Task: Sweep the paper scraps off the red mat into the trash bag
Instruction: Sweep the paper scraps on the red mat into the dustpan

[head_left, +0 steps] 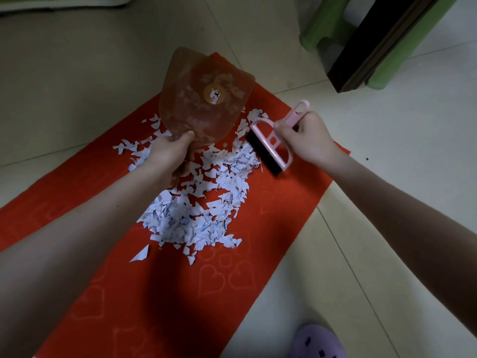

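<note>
A red mat (271,228) with embossed hearts lies on the tiled floor. A heap of white paper scraps (204,200) covers its middle. My left hand (171,148) grips the handle of a translucent brown dustpan (204,96), held tilted up above the far end of the scraps. My right hand (305,140) grips the handle of a pink hand brush (271,146); its black bristles sit at the right edge of the scrap heap. No trash bag is in view.
A green plastic stool (325,29) and a dark wooden post (374,45) stand at the back right. A purple slipper (317,342) shows at the bottom right. A green-edged object (62,2) lies at the top left.
</note>
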A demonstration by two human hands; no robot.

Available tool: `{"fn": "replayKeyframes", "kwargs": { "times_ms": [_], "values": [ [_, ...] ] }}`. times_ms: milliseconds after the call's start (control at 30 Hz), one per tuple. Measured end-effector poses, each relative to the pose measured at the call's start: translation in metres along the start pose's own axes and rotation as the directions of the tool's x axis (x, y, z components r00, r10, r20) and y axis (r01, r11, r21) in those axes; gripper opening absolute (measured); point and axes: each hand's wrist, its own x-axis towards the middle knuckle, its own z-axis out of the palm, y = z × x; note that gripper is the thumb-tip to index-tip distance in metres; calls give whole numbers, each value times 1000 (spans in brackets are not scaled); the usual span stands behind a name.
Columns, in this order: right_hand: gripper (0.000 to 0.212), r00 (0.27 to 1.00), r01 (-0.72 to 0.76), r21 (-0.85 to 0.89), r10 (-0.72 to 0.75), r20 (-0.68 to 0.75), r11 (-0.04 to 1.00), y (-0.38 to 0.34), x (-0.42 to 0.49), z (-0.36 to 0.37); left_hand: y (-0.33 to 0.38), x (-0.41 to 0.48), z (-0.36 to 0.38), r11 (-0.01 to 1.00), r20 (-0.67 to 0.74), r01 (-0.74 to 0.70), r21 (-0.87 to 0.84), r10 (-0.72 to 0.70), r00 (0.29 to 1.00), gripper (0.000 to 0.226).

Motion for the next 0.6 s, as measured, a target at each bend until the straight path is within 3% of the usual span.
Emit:
{"fn": "replayKeyframes", "kwargs": {
  "times_ms": [133,200,267,433,600],
  "values": [
    [35,994,16,-107,-28,-105,994,-4,6,-9,-2,4,-3,1000,-4,9,21,-9,1000,38],
    [49,979,-100,-261,48,-198,960,-3,20,-7,-2,3,-3,999,-2,17,28,-17,1000,37],
    [50,962,-188,-333,105,-252,924,2,29,-1,-2,2,-2,1000,2,13,19,-13,1000,36],
    [47,991,-70,-393,19,-130,917,0,11,28,-1,0,-1,999,8,-18,-30,18,1000,32],
    [32,998,67,-262,-61,33,963,-12,-26,43,-3,-1,-1,999,1,-24,-29,24,1000,31]
  ]
}}
